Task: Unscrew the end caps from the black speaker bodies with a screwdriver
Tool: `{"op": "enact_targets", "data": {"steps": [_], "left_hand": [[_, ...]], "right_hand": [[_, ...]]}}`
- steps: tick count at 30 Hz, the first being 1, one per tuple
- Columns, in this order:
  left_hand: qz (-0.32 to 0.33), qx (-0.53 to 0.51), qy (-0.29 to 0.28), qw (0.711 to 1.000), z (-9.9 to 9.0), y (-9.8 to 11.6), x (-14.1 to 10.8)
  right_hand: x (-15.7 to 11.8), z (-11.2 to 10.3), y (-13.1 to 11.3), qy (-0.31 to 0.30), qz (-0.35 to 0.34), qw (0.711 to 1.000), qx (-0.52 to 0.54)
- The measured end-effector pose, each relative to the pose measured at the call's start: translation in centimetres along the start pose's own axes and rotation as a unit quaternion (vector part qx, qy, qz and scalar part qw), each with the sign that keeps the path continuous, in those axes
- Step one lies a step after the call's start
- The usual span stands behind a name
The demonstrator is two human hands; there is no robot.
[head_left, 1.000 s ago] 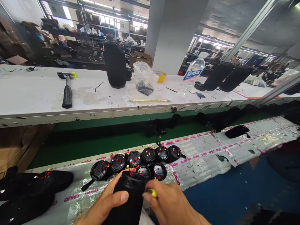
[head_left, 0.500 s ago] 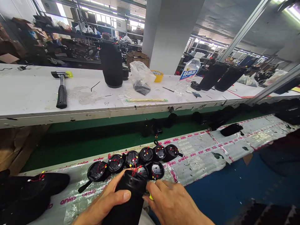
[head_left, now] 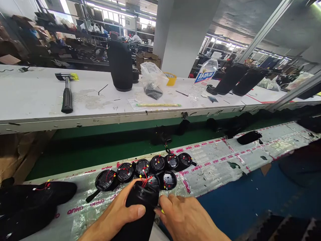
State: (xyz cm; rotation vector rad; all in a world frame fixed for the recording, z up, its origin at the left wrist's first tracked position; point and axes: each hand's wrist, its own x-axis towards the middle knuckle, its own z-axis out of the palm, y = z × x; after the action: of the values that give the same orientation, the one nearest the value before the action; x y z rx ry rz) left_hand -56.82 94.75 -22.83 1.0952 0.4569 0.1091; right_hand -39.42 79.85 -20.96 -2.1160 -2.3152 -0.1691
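My left hand (head_left: 122, 214) is closed around a black cylindrical speaker body (head_left: 140, 222), tilted with its open end facing away from me. Red wires with small connectors stick out of that end. At the rim's right side, my right hand (head_left: 184, 216) is pinched on a small yellow-handled tool (head_left: 163, 211); the fingers hide most of it, so its kind does not show. Just beyond stand several similar black cylinders (head_left: 142, 168) in two rows, their ends showing red wires and yellow connectors. More dark cylinders (head_left: 47, 197) lie at the left.
A lower surface (head_left: 205, 167) covered in taped plastic runs across the view. On the white bench (head_left: 37, 97) above it are a hammer (head_left: 67, 97), a black cylinder (head_left: 120, 67), a plastic bag (head_left: 152, 78), a yellow tape roll (head_left: 171, 79) and a plastic bottle (head_left: 207, 72).
The view has shifted slightly. Both hands keep their hold on the speaker body and the yellow-handled tool, with the right fingers still at the rim's right side.
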Motion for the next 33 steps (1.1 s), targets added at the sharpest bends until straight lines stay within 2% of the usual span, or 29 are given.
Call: {"op": "enact_targets", "data": {"steps": [6,9,11,13,15,17,20,22,24,25,27,30,33], "left_hand": [[-0.001,0.053,0.063,0.997,0.3,-0.9,0.0],[-0.017,-0.004,0.078,0.997,0.3,-0.9,-0.1],[-0.030,-0.057,0.076,0.995,0.3,-0.9,-0.2],[-0.043,-0.088,0.074,0.992,0.3,-0.7,-0.2],[-0.048,-0.095,0.071,0.992,0.4,-0.6,-0.1],[-0.045,-0.100,0.052,0.993,0.5,-0.4,0.1],[-0.028,-0.098,0.017,0.995,0.8,-0.1,0.6],[-0.016,-0.081,0.008,0.997,0.8,0.1,1.0],[-0.023,-0.064,0.009,0.998,0.7,0.2,1.3],[-0.032,-0.055,0.011,0.998,0.7,0.3,1.4],[-0.043,-0.040,0.021,0.998,0.6,0.3,1.6],[-0.024,-0.026,0.019,0.999,0.6,0.3,1.8],[-0.011,-0.013,0.000,1.000,0.6,0.2,1.9]], "right_hand": [[0.9,-0.9,-0.5,-0.052,-0.024,0.998,-0.038],[0.7,-0.5,-0.3,-0.046,-0.002,0.999,0.011],[0.2,-0.1,0.1,-0.005,0.056,0.991,0.119],[-0.4,0.1,0.7,0.047,0.137,0.962,0.231],[-1.0,0.0,1.2,0.054,0.221,0.929,0.292],[-1.1,-0.4,1.4,-0.004,0.259,0.908,0.329],[-0.6,-1.1,1.3,-0.104,0.239,0.884,0.387],[-0.2,-1.4,1.1,-0.128,0.233,0.868,0.419],[-0.2,-1.4,0.9,-0.127,0.249,0.859,0.429],[-0.4,-1.2,0.9,-0.120,0.252,0.865,0.418],[-1.0,-0.6,0.8,-0.085,0.241,0.899,0.357],[-1.7,0.6,0.6,-0.007,0.178,0.956,0.235],[-1.8,1.0,0.5,0.025,0.112,0.981,0.153]]}}
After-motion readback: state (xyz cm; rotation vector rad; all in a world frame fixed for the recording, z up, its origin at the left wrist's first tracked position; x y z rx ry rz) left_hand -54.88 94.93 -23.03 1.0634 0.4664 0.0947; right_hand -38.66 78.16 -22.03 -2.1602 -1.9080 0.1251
